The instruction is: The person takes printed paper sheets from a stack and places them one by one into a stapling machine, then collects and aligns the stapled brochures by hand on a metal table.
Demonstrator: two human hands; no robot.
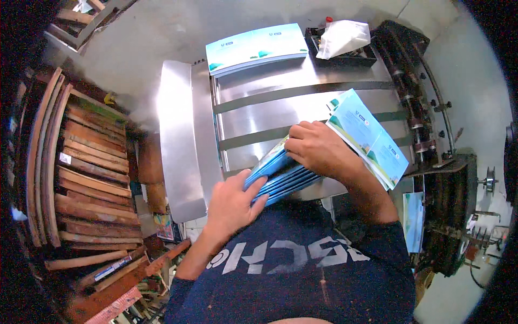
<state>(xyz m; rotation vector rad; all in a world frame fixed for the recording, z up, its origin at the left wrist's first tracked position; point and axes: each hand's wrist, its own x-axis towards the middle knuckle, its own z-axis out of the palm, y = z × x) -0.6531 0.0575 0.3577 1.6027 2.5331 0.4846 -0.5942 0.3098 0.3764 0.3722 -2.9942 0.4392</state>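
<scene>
Close to my body, both hands hold a stack of printed sheets (289, 188), blue along its edges and fanned into several bundles. My left hand (229, 202) grips the left end, thumb and fingers pressed around the sheets. Over the right end is my right hand (318, 150), its fingers curled down on the far edge; the fingertips are partly hidden. Just beyond my right wrist, light blue and green printed sheets (369, 137) lie askew on the metal machine bed (264, 116).
A neat stack of similar sheets (256, 47) sits at the far edge of the bed. Beside it, a black tray (348, 60) holds a white plastic bag (344, 39). Dark rollers (413, 108) run along the right. Wooden slats (97, 183) fill a rack at left.
</scene>
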